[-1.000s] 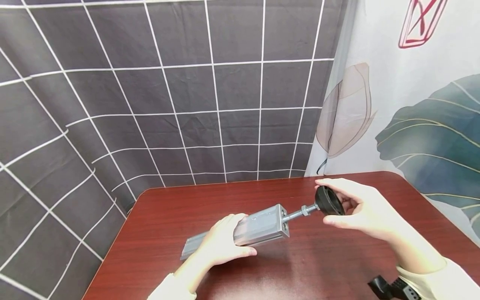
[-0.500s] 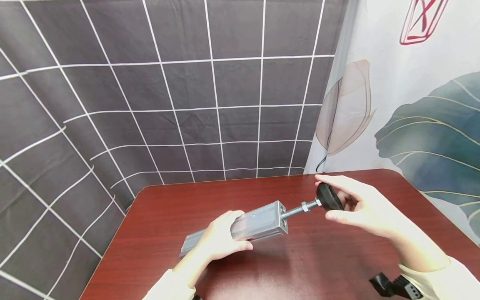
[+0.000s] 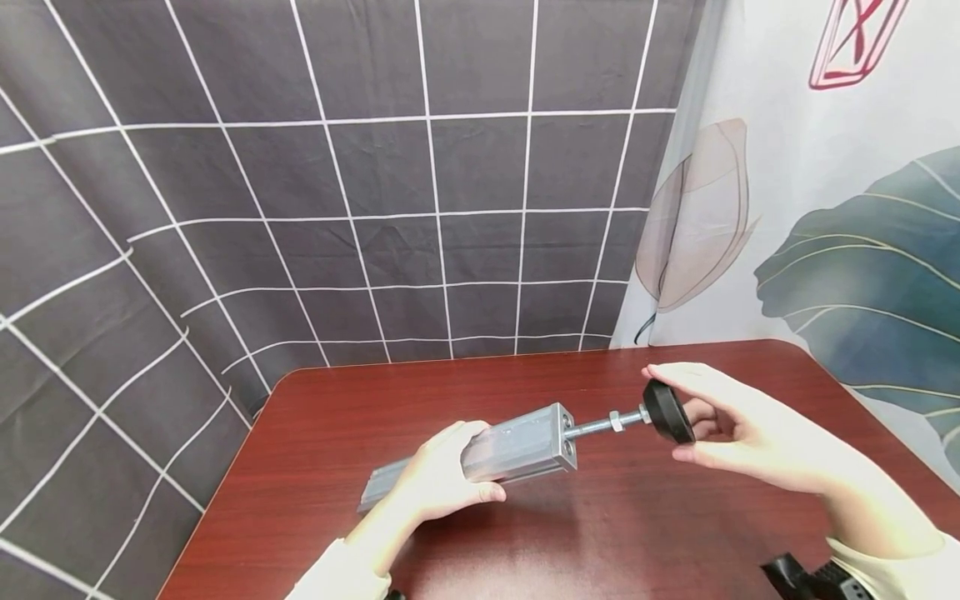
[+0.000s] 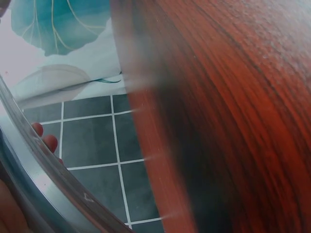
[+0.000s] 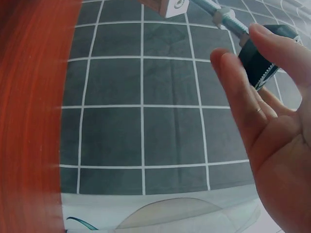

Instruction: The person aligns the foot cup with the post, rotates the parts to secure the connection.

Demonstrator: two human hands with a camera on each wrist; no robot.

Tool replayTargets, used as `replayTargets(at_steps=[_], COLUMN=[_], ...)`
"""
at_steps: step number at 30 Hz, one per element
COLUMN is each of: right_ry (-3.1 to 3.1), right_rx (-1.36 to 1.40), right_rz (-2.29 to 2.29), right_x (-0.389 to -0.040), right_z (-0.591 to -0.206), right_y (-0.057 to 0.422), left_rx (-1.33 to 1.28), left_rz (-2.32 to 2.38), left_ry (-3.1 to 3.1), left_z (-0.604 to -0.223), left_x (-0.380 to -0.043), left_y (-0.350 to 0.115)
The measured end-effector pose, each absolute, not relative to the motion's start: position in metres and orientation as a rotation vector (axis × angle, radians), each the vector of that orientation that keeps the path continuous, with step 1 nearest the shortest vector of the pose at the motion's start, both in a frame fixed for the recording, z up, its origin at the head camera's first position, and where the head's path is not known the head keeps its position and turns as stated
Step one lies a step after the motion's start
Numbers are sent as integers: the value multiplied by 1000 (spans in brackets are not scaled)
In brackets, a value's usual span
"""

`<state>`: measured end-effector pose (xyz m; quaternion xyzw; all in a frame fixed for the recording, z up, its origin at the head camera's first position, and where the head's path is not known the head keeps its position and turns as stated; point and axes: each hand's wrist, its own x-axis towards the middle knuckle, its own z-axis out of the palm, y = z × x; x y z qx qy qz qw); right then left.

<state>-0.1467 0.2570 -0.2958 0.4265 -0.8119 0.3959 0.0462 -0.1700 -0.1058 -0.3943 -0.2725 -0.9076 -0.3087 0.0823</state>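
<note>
"Since both your hands are at the bar (image 3: 517, 444), how does it lie?"

"It slants over the table (image 3: 600, 533), its right end farther from you; I can't tell whether its left end touches the wood. From that right end a rod (image 3: 592, 427) runs out, with a nut (image 3: 617, 421) partway along and a black foot (image 3: 667, 412) at the tip."

"What about the grip on the left?"

"Your left hand (image 3: 442, 475) lies across the bar's middle, wrapped over it, thumb on the near side."

"And on the right?"

"Past the bar's right end, your right hand (image 3: 765, 442) pinches the foot, spread only about as wide as its rim, index finger above, thumb below."

"What stands farther out?"

"Behind the bar hangs a grey curtain (image 3: 480, 167) with white grid lines; behind and to its right, a white curtain (image 3: 795, 150) printed with leaves. Nearer you, right of the bar, a black device (image 3: 787, 575) sits by your right cuff (image 3: 900, 575)."
</note>
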Motion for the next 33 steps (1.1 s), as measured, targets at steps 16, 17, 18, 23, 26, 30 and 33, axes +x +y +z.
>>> replayTargets(at_steps=[16,17,18,23,26,30,33], right_ry=[-2478,-2474,-2471,-2477,-2455,-2417,-2387], right_rx=[1015,1011,1010,1041,1096,1169,1195], right_rz=[940,951,953,965,915,808,828], right_x=[-148,-148,-149,-147,-145,-144,-146], right_z=[-294,-295,-295,-295,-292,-289,-288], right_y=[254,254,254,258,262,262,259], left_rx=[-822,-822,-821,-806,-788,-769,-768], left_rz=[-926,-931,-937,-975,-1007,-1034,-1019], left_ry=[-2693,-2691,-2687,-2670,-2659,-2654,-2667], left_z=[-393,-393,-393,-393,-392,-391,-391], left_x=[-168,-168,-168,-168,-168,-169,-169], left_y=[-104,-104,-104,-105,-106,-106,-107])
